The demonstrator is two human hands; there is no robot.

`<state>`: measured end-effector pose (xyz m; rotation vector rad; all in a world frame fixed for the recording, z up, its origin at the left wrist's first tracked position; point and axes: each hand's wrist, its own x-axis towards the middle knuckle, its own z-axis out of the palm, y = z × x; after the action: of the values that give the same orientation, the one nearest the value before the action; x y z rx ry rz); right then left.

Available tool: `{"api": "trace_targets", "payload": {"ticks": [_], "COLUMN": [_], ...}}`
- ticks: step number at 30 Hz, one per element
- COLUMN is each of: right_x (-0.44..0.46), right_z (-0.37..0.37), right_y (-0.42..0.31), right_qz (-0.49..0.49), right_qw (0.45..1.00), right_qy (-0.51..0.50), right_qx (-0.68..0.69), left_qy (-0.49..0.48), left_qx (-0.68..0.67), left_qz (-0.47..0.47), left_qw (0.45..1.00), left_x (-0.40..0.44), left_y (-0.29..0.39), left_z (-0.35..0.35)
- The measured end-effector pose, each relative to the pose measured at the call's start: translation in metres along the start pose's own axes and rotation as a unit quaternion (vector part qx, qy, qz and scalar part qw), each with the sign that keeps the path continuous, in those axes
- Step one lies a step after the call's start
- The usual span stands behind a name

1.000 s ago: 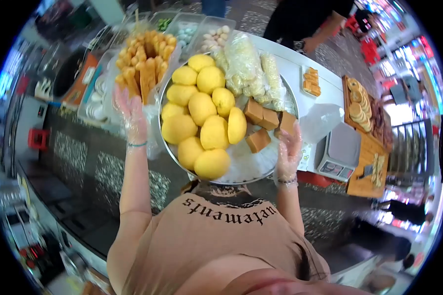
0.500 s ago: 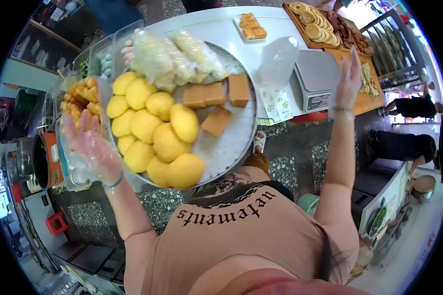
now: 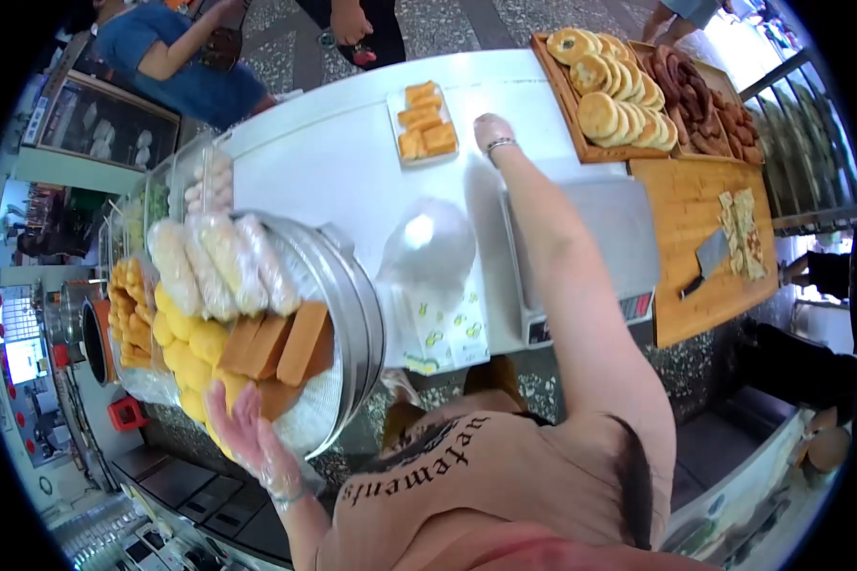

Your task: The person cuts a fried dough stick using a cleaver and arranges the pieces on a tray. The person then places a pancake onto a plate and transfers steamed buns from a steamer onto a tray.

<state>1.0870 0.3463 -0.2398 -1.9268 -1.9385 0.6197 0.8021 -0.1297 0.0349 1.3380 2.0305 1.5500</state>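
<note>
My left hand (image 3: 255, 440), in a clear plastic glove, is raised with its fingers apart and holds nothing. It hovers at the near edge of a round metal tray (image 3: 357, 314) bearing yellow buns (image 3: 186, 347), brown cake blocks (image 3: 305, 347) and plastic-wrapped rolls (image 3: 224, 266). My right hand (image 3: 492, 130), also gloved, is stretched out over the white table with its fingers curled in. Whatever it may hold is hidden. Just left of it is a small white tray of golden pastry pieces (image 3: 427, 122). A clear plastic bag (image 3: 430, 247) lies below, beside printed paper bags (image 3: 448, 335).
A scale (image 3: 595, 257) stands under my right forearm. Further right are a wooden tray of flatbreads (image 3: 619, 100), brown twisted dough sticks (image 3: 681, 86) and a cutting board (image 3: 657, 285) with a cleaver (image 3: 707, 257). People stand beyond the table, one in blue (image 3: 176, 57).
My view has turned to the right. My right hand has gone from raised above the scale to far out over the white table, its fingers now curled. My left hand stays raised and open.
</note>
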Motion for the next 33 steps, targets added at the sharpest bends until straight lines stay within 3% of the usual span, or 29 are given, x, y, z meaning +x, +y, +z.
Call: {"api": "trace_targets", "payload": {"ticks": [1, 2, 3, 4, 5, 7, 10, 12, 16, 18, 19, 20, 22, 29, 33], "right_x": [0.011, 0.035, 0.071, 0.061, 0.068, 0.072, 0.080, 0.075, 0.078, 0.094, 0.094, 0.091, 0.083, 0.080, 0.079], "right_z": [0.002, 0.019, 0.062, 0.044, 0.034, 0.036, 0.058, 0.047, 0.038, 0.039, 0.026, 0.014, -0.006, -0.034, -0.059], "right_y": [-0.010, -0.006, 0.010, -0.007, -0.016, -0.023, -0.020, -0.025, 0.011, 0.051, 0.057, 0.063, 0.079, 0.138, 0.139], "right_qz": [0.049, -0.068, -0.010, 0.082, 0.116, 0.133, 0.050, 0.108, 0.124, -0.087, 0.024, 0.027, 0.142, 0.220, 0.177], "right_qw": [0.998, 0.988, 0.999, 0.994, 0.983, 0.976, 0.986, 0.977, 0.980, 0.961, 0.981, 0.981, 0.982, 0.974, 0.983], "right_qy": [-0.006, -0.055, -0.029, -0.039, -0.120, -0.138, -0.161, -0.170, -0.142, -0.184, -0.177, -0.177, -0.119, -0.039, -0.046], "right_qx": [0.036, -0.128, -0.011, 0.059, 0.080, 0.100, 0.019, 0.074, 0.057, -0.188, -0.071, -0.072, 0.021, 0.051, 0.012], "left_qy": [0.016, 0.033, 0.037, 0.045, 0.053, 0.055, 0.042, -0.002, -0.008, -0.005, 0.002, -0.002, -0.024, -0.038, -0.047], "left_qx": [0.011, 0.021, 0.021, 0.026, 0.029, 0.019, -0.003, -0.009, -0.030, -0.025, -0.023, -0.025, -0.046, -0.062, -0.061], "left_qz": [-0.015, -0.029, -0.023, -0.062, -0.101, -0.097, -0.071, -0.081, -0.067, -0.067, -0.063, -0.063, -0.060, -0.061, -0.048], "left_qw": [1.000, 0.999, 0.999, 0.997, 0.993, 0.994, 0.997, 0.997, 0.997, 0.997, 0.998, 0.998, 0.997, 0.995, 0.996], "left_x": [-0.004, -0.003, -0.003, -0.004, -0.001, 0.003, 0.007, 0.010, 0.012, 0.018, 0.019, 0.019, 0.019, 0.023, 0.027], "left_y": [-0.002, -0.003, -0.001, 0.004, 0.006, 0.009, 0.018, 0.022, 0.033, 0.041, 0.043, 0.042, 0.039, 0.042, 0.045], "left_z": [0.003, 0.006, 0.013, 0.027, 0.045, 0.073, 0.093, 0.107, 0.121, 0.135, 0.140, 0.143, 0.146, 0.163, 0.162]}}
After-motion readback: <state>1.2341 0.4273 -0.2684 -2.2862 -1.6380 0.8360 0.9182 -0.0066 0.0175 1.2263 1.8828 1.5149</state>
